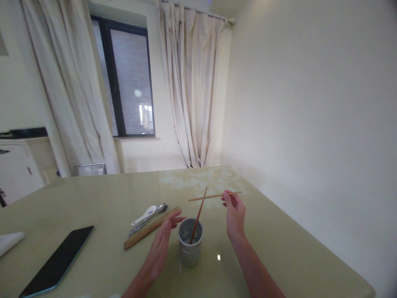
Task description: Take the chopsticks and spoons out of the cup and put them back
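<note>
- The right hand (pixel 235 213) pinched one wooden chopstick (pixel 214 196) between thumb and fingertips, holding it roughly level above the bench (pixel 279 248), beyond and to the right of the holder.
- The grey cutlery holder (pixel 190 248) stood upright on the bench between the two forearms, with one chopstick already leaning inside (pixel 198 217), its top tilted to the right.
- The left hand (pixel 163 244) held nothing; its fingers were straight and close together, just beside the holder's left wall, though actual contact could not be told.
- A bundle of loose chopsticks (pixel 150 228) lay on the bench near the left hand, with a white spoon (pixel 144 215) and a metal spoon (pixel 156 212) just behind them.
- As a judgement, the step in hand was loading chopsticks into the holder; the held one would need tipping upright and lowering into the opening.
- A dark tablet (pixel 58 260) lay well apart at left.
</note>
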### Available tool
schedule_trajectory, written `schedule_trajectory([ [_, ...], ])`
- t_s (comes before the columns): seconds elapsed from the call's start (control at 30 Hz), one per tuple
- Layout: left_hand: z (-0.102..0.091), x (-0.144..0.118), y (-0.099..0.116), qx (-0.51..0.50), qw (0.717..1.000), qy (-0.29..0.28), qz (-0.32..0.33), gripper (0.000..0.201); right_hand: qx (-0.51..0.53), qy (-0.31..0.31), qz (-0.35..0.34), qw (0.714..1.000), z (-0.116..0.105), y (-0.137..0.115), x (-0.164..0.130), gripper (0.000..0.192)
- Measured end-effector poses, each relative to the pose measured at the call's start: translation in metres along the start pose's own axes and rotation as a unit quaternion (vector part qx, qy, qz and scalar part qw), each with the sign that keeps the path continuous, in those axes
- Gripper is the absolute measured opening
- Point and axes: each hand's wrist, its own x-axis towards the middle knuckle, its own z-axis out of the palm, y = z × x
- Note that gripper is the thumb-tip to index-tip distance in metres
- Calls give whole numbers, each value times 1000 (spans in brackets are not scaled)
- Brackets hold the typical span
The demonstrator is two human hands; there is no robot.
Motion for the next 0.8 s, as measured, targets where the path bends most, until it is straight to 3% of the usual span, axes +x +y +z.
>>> schedule_trajectory([
  [0.17, 5, 0, -5, -31, 999, -6, -18, 72, 12, 85, -89, 992, -12, -21, 8, 48],
  [0.3, 5, 1, -5, -23, 1000, 9, -13, 71, -1, 101, -163, 981, -16, -32, 6, 44],
  [0.4, 6, 1, -2, -7, 1000, 1, -12, 69, 60, 95, -155, 982, -13, -36, 2, 44],
  [0.53, 7, 1, 0, -5, 1000, -22, -20, 69, 112, 39, -97, 988, -3, -37, -9, 47],
  [0.8, 8, -1, 3, -8, 999, -28, -19, 68, 21, -173, -34, 984, 15, -31, -42, 52],
])
